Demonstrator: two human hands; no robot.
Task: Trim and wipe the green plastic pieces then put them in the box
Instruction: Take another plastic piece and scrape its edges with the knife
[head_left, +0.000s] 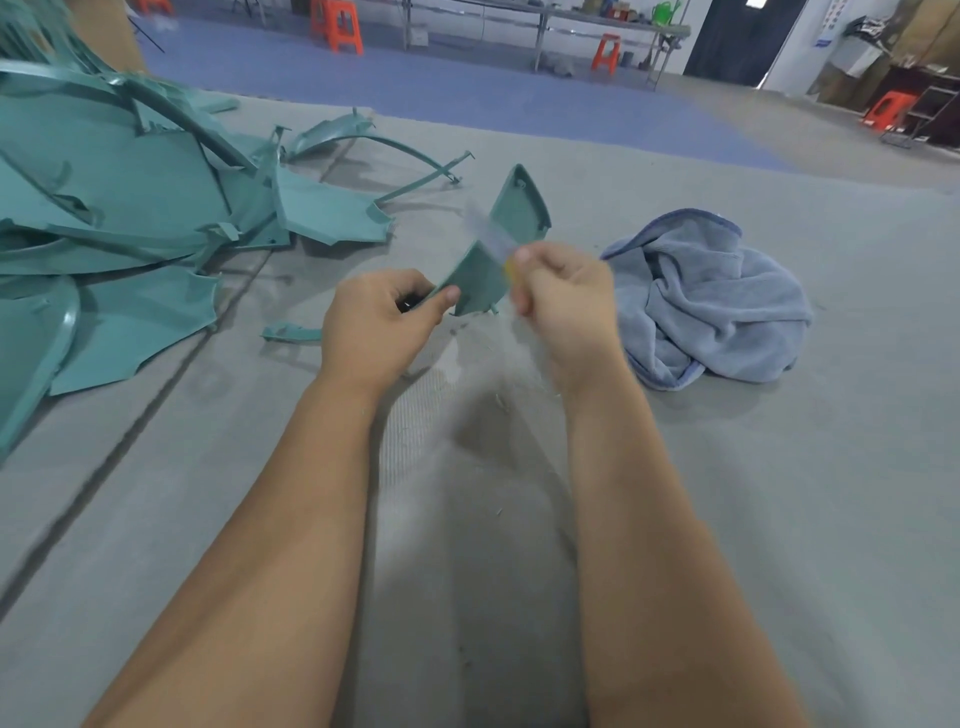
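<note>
My left hand (382, 319) grips the near end of a curved green plastic piece (511, 223), which rises away from me over the grey mat. My right hand (563, 291) is curled round a small knife with a yellow handle (493, 239); its blade is blurred and lies across the piece's edge. A crumpled blue-grey cloth (711, 301) lies just right of my right hand. No box is in view.
A big pile of green plastic pieces (130, 208) fills the left side of the mat. A small green offcut (291, 332) lies left of my left hand. Fine shavings dot the grey mat (779, 519). Orange stools and metal tables stand far behind.
</note>
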